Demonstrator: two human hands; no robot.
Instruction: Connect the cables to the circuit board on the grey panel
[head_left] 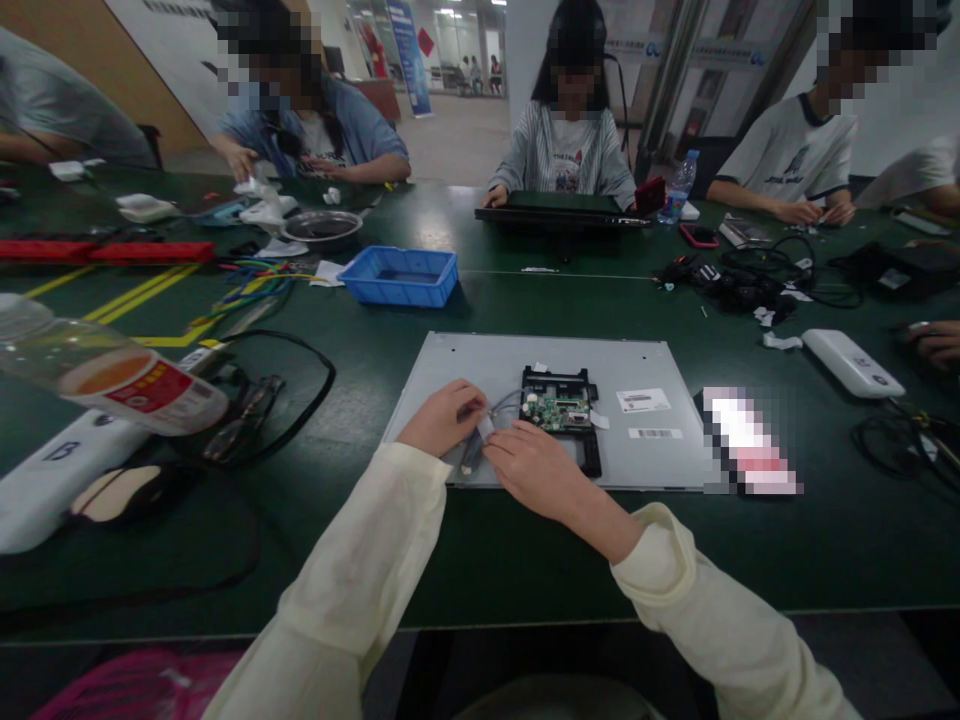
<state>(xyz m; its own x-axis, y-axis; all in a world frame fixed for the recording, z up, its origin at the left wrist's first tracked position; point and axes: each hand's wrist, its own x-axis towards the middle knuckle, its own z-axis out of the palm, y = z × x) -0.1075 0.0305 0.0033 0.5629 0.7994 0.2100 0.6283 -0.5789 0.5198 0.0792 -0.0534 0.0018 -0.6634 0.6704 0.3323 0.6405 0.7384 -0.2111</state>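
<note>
1. the dark green tabletop (525,560) runs across the room, with other people seated along its far edge.
2. a grey metal panel (465,365) lies flat on it, right in front of the person in cream sleeves.
3. a blue plastic tray (399,277) sits beyond the panel, well apart from it.
4. a clear bottle (105,375) with a red label lies tilted at the left.
5. a white oblong device (853,362) lies off to the right of the panel.
6. the right hand (536,468) rests on the panel's near edge, its fingers pinched on a small pale connector tab (486,428).
7. the left hand (442,416) is curled just beside it, fingers narrow and touching the same tab.
8. a green circuit board (559,408) in a black frame sits on the panel, just right of both hands, thin wires running from it toward the tab.
</note>
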